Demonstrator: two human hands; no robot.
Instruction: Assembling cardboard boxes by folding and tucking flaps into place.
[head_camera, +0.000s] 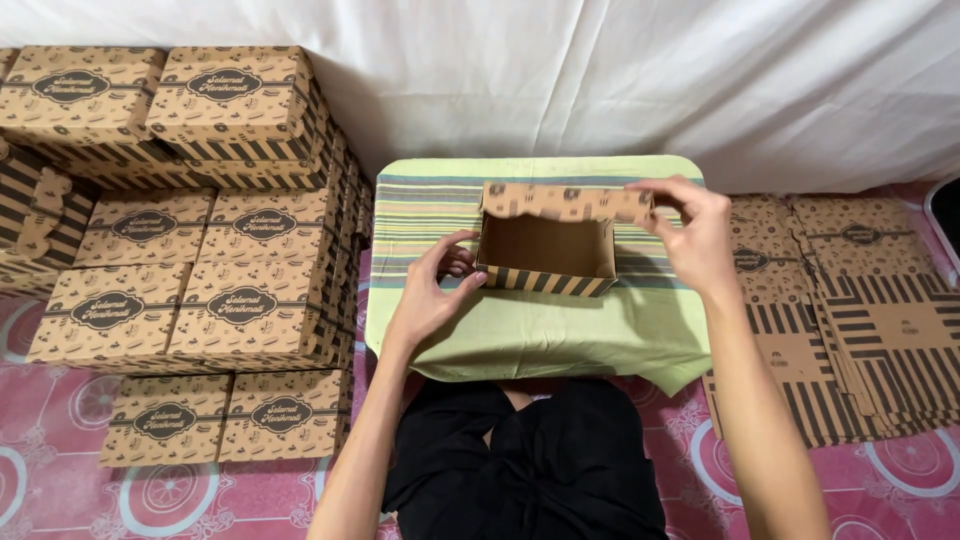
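forearms rise toward me; my left hand (432, 297) grips the near-left corner of an open brown striped box (548, 252), my right hand (697, 237) pinches its back flap (566, 202). the box sits between both hands, long axis left-right, on a green cloth (560, 330). finished boxes (200, 240) are stacked beyond the left hand, flat blanks (860, 310) past the right.

You hold an open brown striped box (546, 250) at frame centre; closed boxes (190, 250) stack left, flat cartons (860, 320) lie right.
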